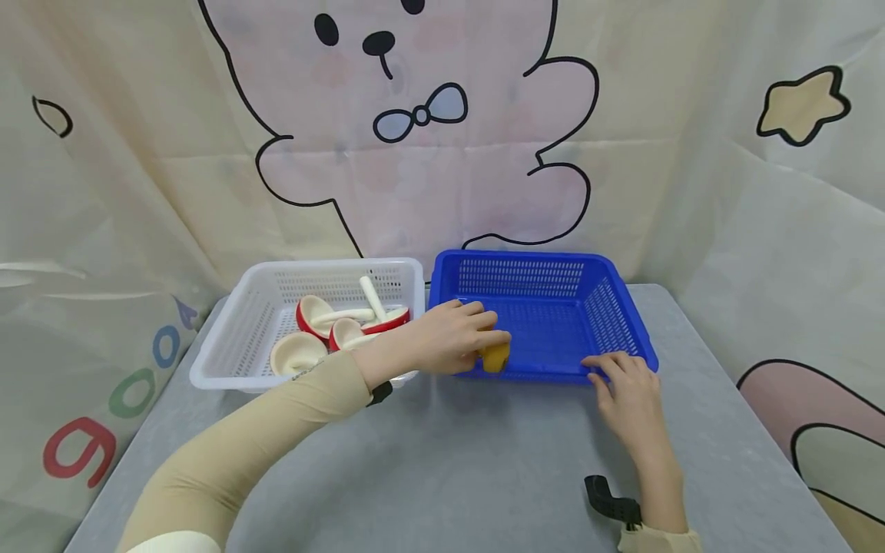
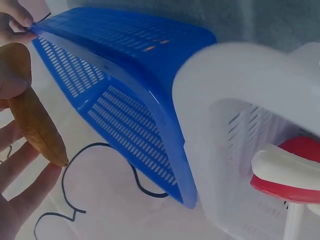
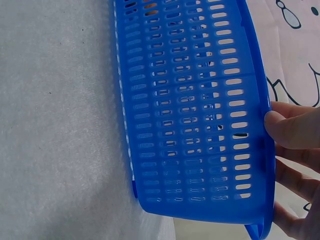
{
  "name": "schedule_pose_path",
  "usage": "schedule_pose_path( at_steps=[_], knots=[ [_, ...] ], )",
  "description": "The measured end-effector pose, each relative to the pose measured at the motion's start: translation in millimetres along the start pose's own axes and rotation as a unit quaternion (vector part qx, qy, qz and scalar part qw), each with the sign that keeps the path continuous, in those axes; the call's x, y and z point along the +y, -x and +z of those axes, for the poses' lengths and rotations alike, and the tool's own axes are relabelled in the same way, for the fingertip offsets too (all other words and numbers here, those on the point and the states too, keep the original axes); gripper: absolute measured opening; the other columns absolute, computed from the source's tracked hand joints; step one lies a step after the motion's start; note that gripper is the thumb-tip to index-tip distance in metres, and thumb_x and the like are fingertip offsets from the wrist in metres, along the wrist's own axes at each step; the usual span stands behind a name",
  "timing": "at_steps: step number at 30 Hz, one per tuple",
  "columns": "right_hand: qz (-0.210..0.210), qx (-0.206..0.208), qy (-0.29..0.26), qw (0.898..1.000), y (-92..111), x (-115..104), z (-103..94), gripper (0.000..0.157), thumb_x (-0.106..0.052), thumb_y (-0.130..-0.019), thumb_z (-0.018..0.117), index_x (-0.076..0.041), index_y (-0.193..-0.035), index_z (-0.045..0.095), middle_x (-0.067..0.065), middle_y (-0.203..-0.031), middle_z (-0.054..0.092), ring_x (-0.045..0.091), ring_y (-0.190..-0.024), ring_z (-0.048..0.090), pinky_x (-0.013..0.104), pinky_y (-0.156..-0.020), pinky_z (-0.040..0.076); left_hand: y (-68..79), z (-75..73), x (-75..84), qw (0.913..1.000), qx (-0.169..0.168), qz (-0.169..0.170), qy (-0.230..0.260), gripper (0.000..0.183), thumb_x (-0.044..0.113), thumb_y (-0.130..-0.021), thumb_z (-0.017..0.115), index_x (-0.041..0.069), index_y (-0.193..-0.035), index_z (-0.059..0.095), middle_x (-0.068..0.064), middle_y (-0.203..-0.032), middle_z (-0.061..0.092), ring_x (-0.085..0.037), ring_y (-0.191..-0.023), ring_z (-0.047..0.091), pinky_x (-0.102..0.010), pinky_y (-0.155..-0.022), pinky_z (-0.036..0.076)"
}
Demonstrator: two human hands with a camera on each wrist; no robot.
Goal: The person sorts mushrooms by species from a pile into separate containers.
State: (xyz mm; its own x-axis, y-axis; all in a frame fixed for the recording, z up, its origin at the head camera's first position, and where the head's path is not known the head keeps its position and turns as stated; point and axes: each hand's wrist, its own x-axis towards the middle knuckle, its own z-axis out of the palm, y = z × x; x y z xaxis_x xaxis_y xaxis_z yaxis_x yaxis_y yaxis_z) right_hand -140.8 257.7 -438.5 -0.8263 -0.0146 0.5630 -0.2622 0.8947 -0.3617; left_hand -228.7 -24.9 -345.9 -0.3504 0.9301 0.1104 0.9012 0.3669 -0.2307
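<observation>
My left hand (image 1: pixel 449 338) grips an orange-brown, tapering piece (image 2: pixel 37 125) between thumb and fingers. In the head view, this hand and the piece (image 1: pixel 495 357) are over the near left part of the blue basket (image 1: pixel 608 307). The right hand (image 1: pixel 629 392) holds the basket's rim at its near right corner; in the right wrist view the thumb (image 3: pixel 292 129) lies on the outer side, with the fingers behind the rim. Orange bits (image 3: pixel 150 7) show through the basket's slots, mostly hidden by its wall.
Left of the blue basket stands a white basket (image 1: pixel 231 330), close beside it. Several red-and-cream bowl-shaped pieces (image 1: pixel 314 311) lie in it, some with cream handles (image 1: pixel 373 298). A grey table (image 1: pixel 442 468) carries both baskets; a printed curtain (image 1: pixel 636 153) hangs behind.
</observation>
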Motion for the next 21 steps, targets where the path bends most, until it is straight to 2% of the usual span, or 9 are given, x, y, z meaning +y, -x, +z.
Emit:
schedule_pose_path(
  at_steps=[5,10,14,18,21],
  knots=[
    [0.001,-0.001,-0.004,1.0,-0.3,-0.1,0.6,0.017,0.003,-0.082,0.069,-0.007,-0.096,0.07,0.014,-0.096,0.065,0.038,-0.096,0.052,0.063,-0.083,0.035,-14.7,4.2,-11.8,0.9995,-0.03,-0.015,0.0,0.041,0.028,-0.091,0.061,0.024,-0.132,0.055,0.003,-0.11,0.06,-0.015,-0.098,0.056,-0.022,-0.075,0.049],
    [0.005,-0.001,-0.005,1.0,0.0,0.0,0.9,0.018,0.004,-0.082,0.07,-0.007,-0.096,0.07,0.015,-0.096,0.065,0.038,-0.096,0.052,0.063,-0.082,0.035,-28.1,9.5,-23.2,0.9981,-0.056,-0.025,0.004,0.039,0.022,-0.089,0.059,0.024,-0.127,0.056,0.002,-0.107,0.06,-0.016,-0.093,0.055,-0.024,-0.071,0.05],
    [0.003,0.001,-0.003,1.0,0.3,1.1,0.9,0.019,0.004,-0.081,0.07,-0.007,-0.096,0.071,0.015,-0.096,0.065,0.038,-0.096,0.052,0.062,-0.081,0.035,-40.4,12.6,-31.0,0.9947,-0.092,-0.038,0.021,0.041,0.02,-0.088,0.061,0.023,-0.128,0.056,0.001,-0.112,0.061,-0.017,-0.097,0.056,-0.026,-0.076,0.052],
    [0.001,0.0,-0.004,1.0,0.4,2.3,1.0,0.019,0.004,-0.081,0.07,-0.007,-0.096,0.07,0.015,-0.096,0.065,0.038,-0.096,0.052,0.062,-0.081,0.035,-53.1,16.8,-37.9,0.9904,-0.122,-0.055,0.037,0.042,0.02,-0.089,0.062,0.023,-0.13,0.055,-0.001,-0.127,0.06,-0.019,-0.109,0.059,-0.029,-0.085,0.053],
    [0.001,-0.001,-0.004,1.0,0.4,2.3,0.7,0.018,0.004,-0.082,0.069,-0.007,-0.096,0.07,0.016,-0.096,0.065,0.039,-0.096,0.052,0.062,-0.081,0.035,-61.6,21.7,-42.9,0.9865,-0.142,-0.068,0.047,0.042,0.021,-0.09,0.062,0.023,-0.132,0.055,0.0,-0.127,0.061,-0.017,-0.108,0.06,-0.029,-0.087,0.052]
  ],
)
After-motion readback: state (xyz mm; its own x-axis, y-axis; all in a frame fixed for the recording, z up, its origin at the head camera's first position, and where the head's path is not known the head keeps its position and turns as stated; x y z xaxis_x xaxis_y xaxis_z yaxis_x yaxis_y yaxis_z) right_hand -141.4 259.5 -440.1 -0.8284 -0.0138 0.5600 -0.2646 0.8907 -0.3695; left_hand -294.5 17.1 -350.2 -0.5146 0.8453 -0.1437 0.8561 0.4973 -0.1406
